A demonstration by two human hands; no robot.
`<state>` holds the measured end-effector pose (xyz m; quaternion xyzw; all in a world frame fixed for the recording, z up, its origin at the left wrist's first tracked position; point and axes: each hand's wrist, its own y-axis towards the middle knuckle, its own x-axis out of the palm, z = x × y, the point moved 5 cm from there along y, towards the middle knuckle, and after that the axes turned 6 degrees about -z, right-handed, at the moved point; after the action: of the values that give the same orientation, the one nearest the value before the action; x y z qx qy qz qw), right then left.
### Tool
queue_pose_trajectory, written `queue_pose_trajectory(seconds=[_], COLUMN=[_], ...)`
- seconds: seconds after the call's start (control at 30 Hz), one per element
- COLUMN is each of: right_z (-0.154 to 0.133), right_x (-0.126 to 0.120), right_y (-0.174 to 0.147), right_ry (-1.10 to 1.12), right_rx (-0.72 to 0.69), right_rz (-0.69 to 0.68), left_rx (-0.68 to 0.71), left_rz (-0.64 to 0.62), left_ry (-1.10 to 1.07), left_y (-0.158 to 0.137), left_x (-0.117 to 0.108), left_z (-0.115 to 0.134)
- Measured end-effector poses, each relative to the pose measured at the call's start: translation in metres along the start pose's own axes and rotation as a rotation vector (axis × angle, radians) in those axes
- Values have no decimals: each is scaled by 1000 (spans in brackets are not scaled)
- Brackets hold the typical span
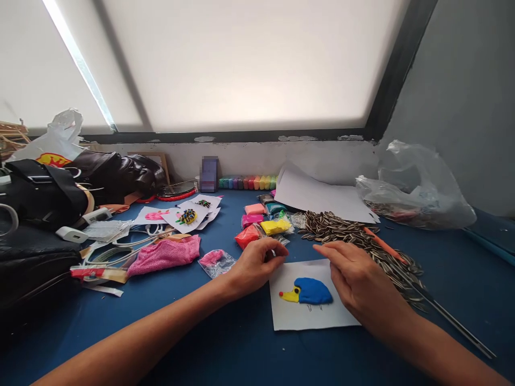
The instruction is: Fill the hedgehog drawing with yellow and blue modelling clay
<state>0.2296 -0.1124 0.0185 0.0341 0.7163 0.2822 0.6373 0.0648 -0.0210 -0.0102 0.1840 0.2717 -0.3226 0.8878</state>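
A white paper card lies on the blue table and carries a flat clay hedgehog. Its body is blue, its pointed face yellow, with a red nose, a black eye and thin drawn legs. At the card's upper left corner is my left hand, fingers curved, a gap between thumb and forefinger and nothing seen in it. My right hand reaches over the card's right side with its fingers stretched out; I see nothing held there. Just beyond it spreads a heap of striped sunflower seeds.
Packets of coloured clay, a yellow one among them, lie behind my left hand. Tweezers with an orange part rest by the seeds. A plastic bag stands back right. To the left are a pink cloth, cables, decorated cards and black bags.
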Motion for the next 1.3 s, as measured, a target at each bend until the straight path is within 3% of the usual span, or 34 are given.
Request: queue_pose_trajectory(seconds=[0.27, 0.63, 0.8, 1.0, 1.3], right_z=[11, 13, 14, 10, 4], right_x=[20, 16, 15, 8, 3], right_y=[-7, -7, -7, -6, -5], right_ry=[-146, -187, -182, -169, -133], right_rx=[-31, 3, -5, -44, -85], right_rz=[-79, -131, -101, -7, -7], left_rx=[139, 311, 310, 223, 17], left_rz=[1, 3, 85, 200, 164], left_ry=[136, 278, 230, 372, 513], left_y=[-1, -5, -4, 2, 4], left_x=[-4, 4, -4, -25, -30], left_z=[1, -1, 1, -3, -24])
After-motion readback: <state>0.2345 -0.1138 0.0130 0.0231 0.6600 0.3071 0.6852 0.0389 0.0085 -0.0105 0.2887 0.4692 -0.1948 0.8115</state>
